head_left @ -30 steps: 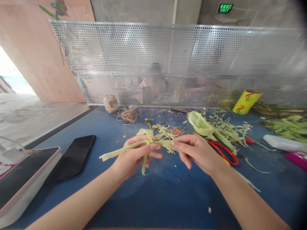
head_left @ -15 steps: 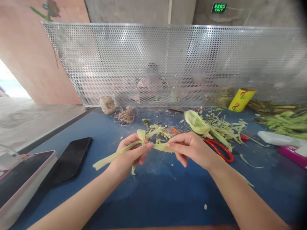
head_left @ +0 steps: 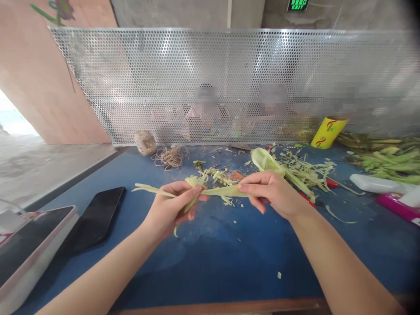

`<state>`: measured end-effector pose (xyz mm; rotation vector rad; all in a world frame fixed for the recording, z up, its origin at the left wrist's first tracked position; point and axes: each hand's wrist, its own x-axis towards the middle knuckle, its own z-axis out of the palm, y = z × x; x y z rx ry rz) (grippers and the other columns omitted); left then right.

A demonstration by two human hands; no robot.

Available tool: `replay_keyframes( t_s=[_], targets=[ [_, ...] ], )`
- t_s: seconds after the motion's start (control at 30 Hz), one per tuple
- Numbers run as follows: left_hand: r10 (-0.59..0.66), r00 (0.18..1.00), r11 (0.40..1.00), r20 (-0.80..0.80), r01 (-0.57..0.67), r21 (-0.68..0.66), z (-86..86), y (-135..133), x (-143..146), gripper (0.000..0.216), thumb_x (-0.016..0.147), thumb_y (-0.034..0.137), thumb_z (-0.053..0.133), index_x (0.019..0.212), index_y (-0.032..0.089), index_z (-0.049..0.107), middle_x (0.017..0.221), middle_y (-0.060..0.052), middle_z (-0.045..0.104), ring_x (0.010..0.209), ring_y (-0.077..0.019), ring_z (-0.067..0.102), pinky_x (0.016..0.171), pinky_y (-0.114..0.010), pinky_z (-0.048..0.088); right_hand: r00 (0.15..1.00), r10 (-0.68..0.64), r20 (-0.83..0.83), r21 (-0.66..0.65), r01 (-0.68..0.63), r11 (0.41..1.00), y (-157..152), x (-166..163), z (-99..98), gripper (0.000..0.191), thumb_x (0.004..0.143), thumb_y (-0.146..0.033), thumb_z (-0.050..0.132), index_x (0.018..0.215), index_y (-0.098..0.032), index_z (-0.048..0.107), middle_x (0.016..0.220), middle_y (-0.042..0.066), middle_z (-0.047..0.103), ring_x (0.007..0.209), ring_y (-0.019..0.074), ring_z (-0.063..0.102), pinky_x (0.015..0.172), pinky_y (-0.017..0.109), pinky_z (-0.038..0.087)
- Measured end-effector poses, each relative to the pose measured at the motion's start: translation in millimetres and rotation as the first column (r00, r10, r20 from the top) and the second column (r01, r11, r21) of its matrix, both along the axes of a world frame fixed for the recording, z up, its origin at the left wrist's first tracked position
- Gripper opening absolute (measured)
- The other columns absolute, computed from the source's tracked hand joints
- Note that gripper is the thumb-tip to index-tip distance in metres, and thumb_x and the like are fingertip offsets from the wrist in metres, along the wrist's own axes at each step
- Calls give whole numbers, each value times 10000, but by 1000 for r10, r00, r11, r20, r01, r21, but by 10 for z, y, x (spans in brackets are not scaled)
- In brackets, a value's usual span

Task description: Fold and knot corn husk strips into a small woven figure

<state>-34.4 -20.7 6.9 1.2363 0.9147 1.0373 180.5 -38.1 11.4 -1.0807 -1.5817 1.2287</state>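
Between thumb and fingers, my left hand is closed on a folded bunch of pale green corn husk; one thin end sticks out to the left and another hangs below. From that bunch a flat corn husk strip runs taut to the right. My right hand pinches the strip's far end. Just beyond the right hand lie a cupped husk piece and a heap of shredded husk. Red scissors are mostly hidden behind that hand.
A black phone and a pale-edged tablet-like device lie left. Twine and a whitish roll sit behind. To the right are a yellow tube, a white-and-purple tool and green leaves. A perforated metal screen closes the back.
My right hand has moved a little right, and a longer stretch of husk strip shows between the hands. The left end of the husk has swung up. The scissors are more covered.
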Motion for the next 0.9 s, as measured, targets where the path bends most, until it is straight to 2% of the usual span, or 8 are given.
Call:
replay_keyframes(
  t_s=[0.1, 0.2, 0.3, 0.4, 0.5, 0.6, 0.67, 0.9],
  targets=[
    [-93, 995, 996, 41, 94, -11, 10, 2, -12, 212, 679, 330, 650, 745, 128, 643, 620, -35, 678, 299, -49, 457, 262, -135, 215, 995, -12, -96, 22, 14, 1000, 11, 19, -1, 188, 764, -306, 571, 673, -156, 639, 350, -65, 455, 326, 55, 369, 395, 212, 254],
    [-184, 980, 983, 70, 184, 11, 8, -5, -15, 265, 714, 323, 629, 899, 134, 615, 714, -51, 684, 328, -58, 488, 279, -148, 238, 986, 110, -125, 51, -104, 993, 18, 51, 10, 361, 834, -414, 446, 672, -171, 657, 527, 4, 591, 534, 108, 541, 550, 245, 387],
    [-231, 973, 971, 26, 228, 78, -5, -28, -13, 263, 740, 247, 624, 965, 157, 522, 727, -37, 686, 302, -35, 455, 286, -139, 232, 977, 210, 40, -5, -210, 978, 30, 59, 10, 501, 869, -490, 313, 785, -164, 685, 797, 69, 664, 776, 161, 585, 725, 301, 409],
    [-304, 952, 946, -43, 307, 103, -22, -60, -3, 304, 756, 198, 611, 966, 211, 391, 713, -20, 696, 296, -47, 483, 301, -128, 259, 965, 26, 263, 158, -70, 985, 34, -18, -26, 325, 816, -434, 477, 957, -186, 633, 901, 60, 630, 783, 157, 545, 736, 310, 407],
    [-382, 917, 918, -114, 391, 62, -21, -86, 6, 373, 738, 166, 627, 950, 234, 328, 738, -24, 707, 307, -69, 528, 300, -121, 260, 918, -81, 389, 389, -84, 917, 9, -151, -82, 262, 770, -365, 562, 979, -209, 590, 890, 40, 556, 740, 142, 488, 697, 295, 417],
    [-400, 906, 913, -136, 406, 22, 3, -98, 5, 384, 728, 158, 635, 908, 239, 305, 754, -22, 712, 309, -80, 545, 291, -114, 235, 911, -242, 334, 643, -33, 765, -30, -236, -117, 137, 728, -266, 613, 829, -196, 553, 873, 27, 498, 800, 147, 480, 764, 304, 403],
    [-409, 902, 910, -138, 414, 12, 19, -106, -1, 382, 733, 152, 627, 889, 242, 290, 777, -27, 716, 311, -82, 552, 296, -116, 247, 911, -307, 276, 718, 17, 696, -47, -243, -119, 135, 716, -237, 622, 786, -194, 516, 843, 23, 490, 838, 158, 482, 782, 306, 400],
    [-463, 885, 886, -41, 464, 14, -5, -128, -2, 389, 753, 124, 587, 920, 256, 262, 722, -24, 722, 253, -96, 528, 265, -105, 181, 900, 4, 436, 488, -240, 839, -54, -220, -135, 374, 797, -352, 544, 1145, -219, 503, 1189, 67, 520, 1118, 195, 440, 951, 360, 337]
  ],
)
